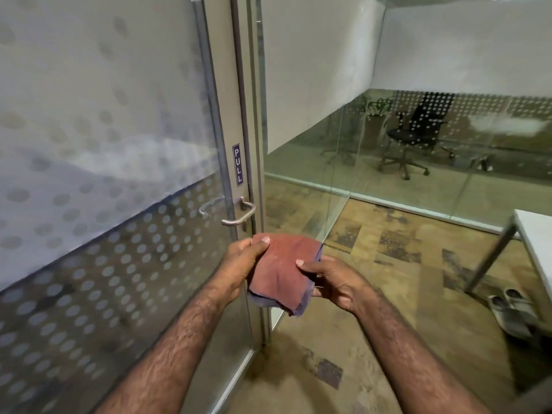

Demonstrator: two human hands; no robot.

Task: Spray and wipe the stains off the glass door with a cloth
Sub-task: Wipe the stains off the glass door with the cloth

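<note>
A folded reddish cloth (pixel 283 271), soft and matte, is gripped at opposite edges by the left hand (pixel 242 261) and the right hand (pixel 334 280), thumbs on top. It is held just beside the dot-frosted glass door (pixel 104 174), below its curved metal handle (pixel 239 212).

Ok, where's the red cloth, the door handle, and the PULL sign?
cloth (pixel 282 268): head view, middle of the folded top face.
door handle (pixel 239 220): head view, its lower bar.
PULL sign (pixel 237 164): head view, middle letters.

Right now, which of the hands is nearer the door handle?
Left. The left hand grips the folded cloth just below the door handle; the right hand holds the cloth's other side, lower and further right.
</note>
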